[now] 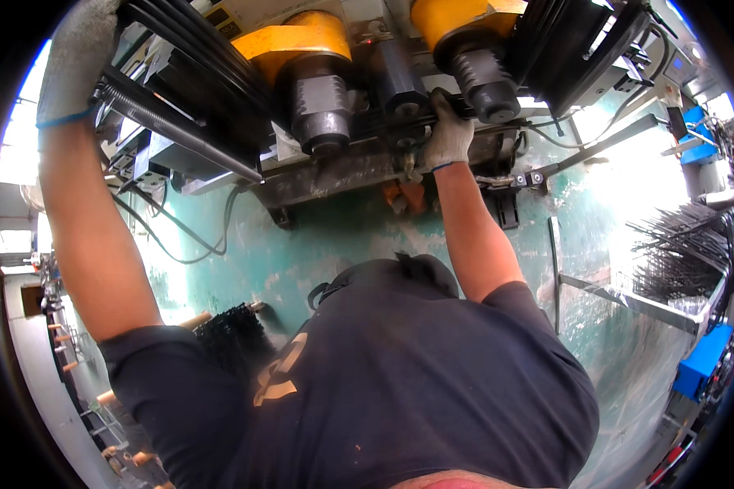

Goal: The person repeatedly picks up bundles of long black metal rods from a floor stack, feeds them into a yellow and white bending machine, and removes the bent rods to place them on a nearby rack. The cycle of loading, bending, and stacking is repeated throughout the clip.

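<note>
My left hand (80,59), in a grey knit glove with a blue cuff, is raised at the upper left beside several long black rods (200,45). Its fingertips run into the dark rim of the picture, so their grip is hidden. In the middle, my right hand (450,138), gloved alike, is closed at a dark bar (400,122) low on the machine, its fingers partly hidden behind it. Two yellow machine heads with toothed metal cylinders (321,110) hang close by, one on either side of a black hexagonal block (397,81).
A ribbed black hose (175,130) slants down by my left arm. Cables hang below the machine. On the right, a metal rack (644,303) carries many thin dark rods (681,253); blue boxes (704,361) stand near it. More black pieces (235,338) lie behind me on the left.
</note>
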The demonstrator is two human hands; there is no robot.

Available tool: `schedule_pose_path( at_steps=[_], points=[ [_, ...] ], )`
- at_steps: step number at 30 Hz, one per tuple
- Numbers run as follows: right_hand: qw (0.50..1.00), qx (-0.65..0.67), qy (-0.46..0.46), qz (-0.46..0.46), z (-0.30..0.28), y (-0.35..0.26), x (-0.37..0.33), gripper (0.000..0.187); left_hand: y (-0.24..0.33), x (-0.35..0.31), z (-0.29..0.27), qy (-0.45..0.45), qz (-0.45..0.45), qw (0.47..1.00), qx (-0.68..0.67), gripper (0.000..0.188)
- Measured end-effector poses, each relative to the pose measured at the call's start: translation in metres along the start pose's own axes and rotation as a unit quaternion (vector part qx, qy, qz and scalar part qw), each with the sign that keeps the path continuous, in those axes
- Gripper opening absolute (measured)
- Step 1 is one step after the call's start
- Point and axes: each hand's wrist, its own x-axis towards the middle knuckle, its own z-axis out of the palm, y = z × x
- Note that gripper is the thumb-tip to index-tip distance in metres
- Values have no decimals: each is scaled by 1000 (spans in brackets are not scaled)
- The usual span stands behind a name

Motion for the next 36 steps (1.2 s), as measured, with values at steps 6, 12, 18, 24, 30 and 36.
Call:
schedule_pose_path(
  at_steps=[6, 12, 18, 24, 30, 36],
  points=[
    [997, -66, -3, -43, -1, 1, -1, 24, -8, 2, -3, -5, 2, 1000, 28, 37],
    [991, -111, -1, -68, -6, 5, 5, 22, -7, 5, -3, -20, -21, 999, 14, 32],
    [981, -158, -37, -104, -2, -1, -2, 24, 1, 8, -11, -45, -55, 993, 97, 23],
    [987, -142, -16, -68, -6, -11, -1, 24, -25, 24, -8, -58, -144, 987, -39, 23],
    [758, -593, -108, -248, -18, 14, -6, 44, 14, 5, -23, -56, -165, 983, 62, 19],
    [714, -645, -127, -240, -47, -30, -32, 67, 7, -23, -55, -35, 172, 964, 201, 11]
  ],
)
